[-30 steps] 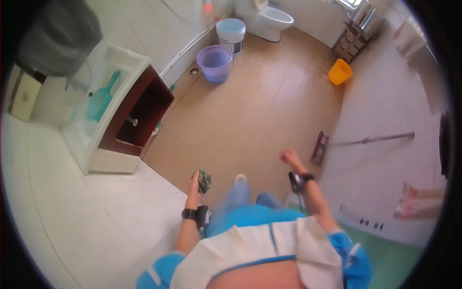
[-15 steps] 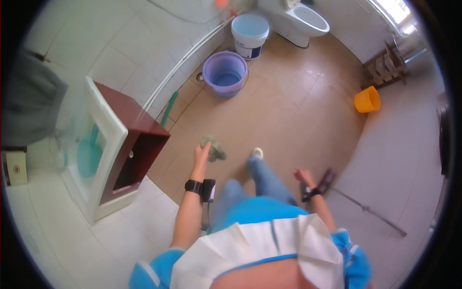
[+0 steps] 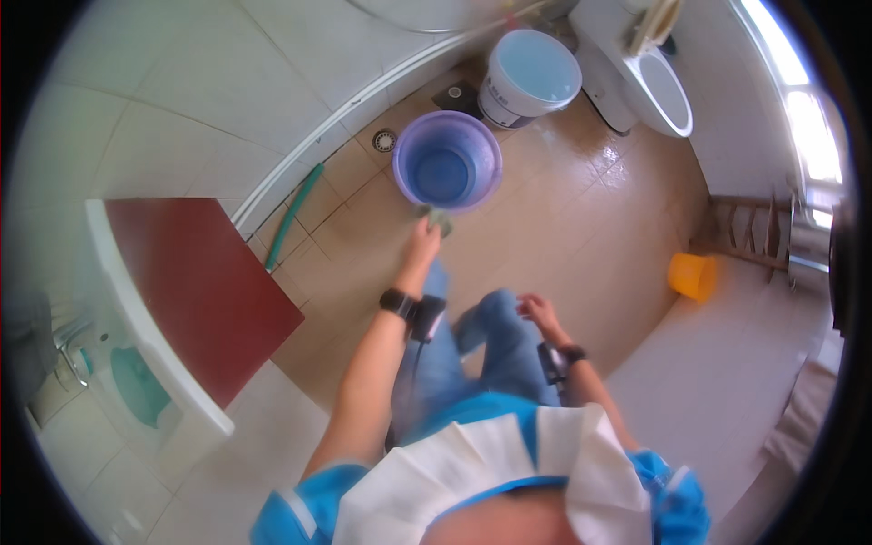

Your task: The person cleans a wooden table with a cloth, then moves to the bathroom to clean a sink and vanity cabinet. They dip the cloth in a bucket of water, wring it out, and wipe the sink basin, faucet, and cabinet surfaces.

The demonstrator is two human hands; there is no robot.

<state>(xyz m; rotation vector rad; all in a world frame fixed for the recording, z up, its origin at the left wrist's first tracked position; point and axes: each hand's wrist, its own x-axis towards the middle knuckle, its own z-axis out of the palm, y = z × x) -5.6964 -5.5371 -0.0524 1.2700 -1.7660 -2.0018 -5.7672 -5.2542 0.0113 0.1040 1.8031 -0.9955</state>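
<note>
My left hand, arm extended, with its fingers closed about a bunched grey-green cloth. The cloth lies at the near edge of the purple basin; whether it touches the rim or hangs above cannot be told from this angle. My right hand, over my knee: fingers loosely bent and partly open, nothing visible in them. Beyond the basin, white bucket; to its left, floor drain; well apart at right, yellow bucket. Step in hand, in my judgement: presenting the cloth at the basin. A move into the basin would call for a longer reach or a deeper stoop, the cloth clearing the rim, and my right fingers free to share the grip.
</note>
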